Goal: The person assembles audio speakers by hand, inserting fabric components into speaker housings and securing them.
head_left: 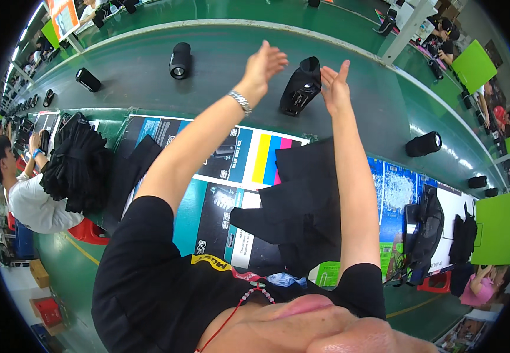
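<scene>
Both of my arms reach forward over the dark conveyor belt [225,50]. Between my hands, a black object [302,88] that looks like a portable speaker in a loose black cloth sleeve stands tilted on the belt. My right hand [336,88] is open beside its upper right side, fingers stretched; whether it touches the cloth I cannot tell. To its left, my left hand [263,66] is apart from it, with open, spread fingers and nothing in it. Flat black cloth pieces [302,200] lie overlapped on the worktable below my arms.
More black cylindrical speakers rest on the belt, one [180,60] left of my hands and another [424,144] to the right. A heap of black cloth [78,165] is at the left, near a seated co-worker [37,194]. Green bins [501,228] stand at the right.
</scene>
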`<action>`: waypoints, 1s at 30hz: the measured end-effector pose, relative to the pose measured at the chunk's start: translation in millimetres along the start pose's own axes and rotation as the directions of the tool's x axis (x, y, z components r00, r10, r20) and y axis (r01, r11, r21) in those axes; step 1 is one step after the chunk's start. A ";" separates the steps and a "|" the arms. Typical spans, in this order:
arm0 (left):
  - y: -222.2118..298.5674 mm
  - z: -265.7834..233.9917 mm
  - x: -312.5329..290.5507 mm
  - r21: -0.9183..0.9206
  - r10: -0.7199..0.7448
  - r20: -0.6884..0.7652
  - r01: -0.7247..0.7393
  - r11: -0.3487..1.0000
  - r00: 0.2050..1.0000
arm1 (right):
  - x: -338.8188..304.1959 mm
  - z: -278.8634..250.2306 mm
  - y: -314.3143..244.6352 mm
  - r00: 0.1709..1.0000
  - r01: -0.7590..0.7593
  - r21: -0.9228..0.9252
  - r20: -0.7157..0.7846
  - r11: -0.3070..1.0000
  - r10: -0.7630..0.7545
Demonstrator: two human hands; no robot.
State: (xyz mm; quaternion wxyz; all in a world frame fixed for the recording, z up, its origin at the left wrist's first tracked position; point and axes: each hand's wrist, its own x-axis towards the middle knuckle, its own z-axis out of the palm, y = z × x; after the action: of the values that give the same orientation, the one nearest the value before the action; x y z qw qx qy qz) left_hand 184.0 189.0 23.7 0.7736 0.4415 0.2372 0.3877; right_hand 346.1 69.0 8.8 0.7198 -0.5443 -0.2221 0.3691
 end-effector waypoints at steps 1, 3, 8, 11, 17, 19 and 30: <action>-10.4 4.3 4.4 -0.076 -0.063 0.003 0.063 0.995 0.998 | 10.9 13.2 3.0 0.994 -0.030 0.040 -0.104 0.999 0.034; -29.0 20.1 10.6 -0.132 -0.064 0.074 0.073 0.988 0.995 | 33.5 38.7 21.3 0.997 -0.034 0.038 -0.062 0.999 0.036; -54.5 41.9 -9.2 -0.093 0.134 0.036 -0.130 0.987 0.990 | 37.8 21.6 43.0 0.997 0.073 0.108 -0.029 0.991 -0.070; -74.4 35.5 -9.3 -0.064 0.233 0.074 -0.228 0.972 0.970 | 33.6 5.0 65.0 0.991 0.133 0.106 -0.032 0.985 -0.131; -106.3 29.2 -5.1 0.066 0.203 -0.125 -0.196 0.978 0.971 | 36.4 -20.2 92.9 0.857 0.291 -0.532 -0.223 0.795 -0.464; -105.4 29.4 -1.5 0.105 0.220 -0.162 -0.205 0.973 0.962 | 34.2 -13.5 86.0 0.880 0.208 -0.535 -0.263 0.819 -0.396; -28.5 -17.1 -121.5 0.524 0.165 0.154 -0.222 0.822 0.974 | -58.6 -77.6 -16.0 0.939 0.215 -0.340 -0.185 0.915 -0.289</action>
State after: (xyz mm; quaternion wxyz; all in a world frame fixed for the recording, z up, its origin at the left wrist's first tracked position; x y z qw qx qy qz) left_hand 111.7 90.4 -6.4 0.5861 0.6816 0.2505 0.3593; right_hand 369.8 -26.6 4.8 0.6864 -0.6578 -0.2616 0.1666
